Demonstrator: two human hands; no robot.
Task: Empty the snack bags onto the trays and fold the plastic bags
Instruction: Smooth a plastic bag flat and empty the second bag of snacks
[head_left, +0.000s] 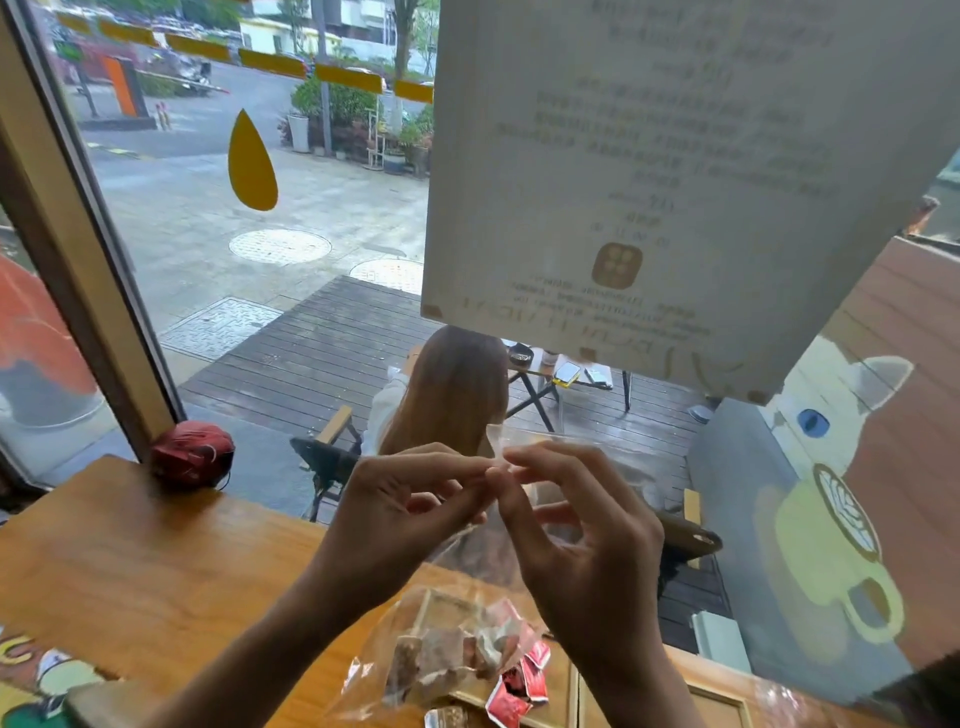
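Your left hand (410, 512) and right hand (576, 525) meet fingertip to fingertip, thumb and forefinger of each closed in a pinch on the top edge of a clear plastic bag (550, 467), held up in front of the window. The other fingers curl loosely, holding nothing. The film spreads toward 1 o'clock behind your right hand and trails down between your palms. At 6 o'clock below your wrists, a second clear snack bag (441, 654) with brown pieces inside lies on the wooden table (156, 561), overlapping a wooden tray (717, 696). Red-wrapped snacks (519, 686) sit just beside it at 5 o'clock. A red ball of twine (192, 454) rests at 10 o'clock by the window frame.
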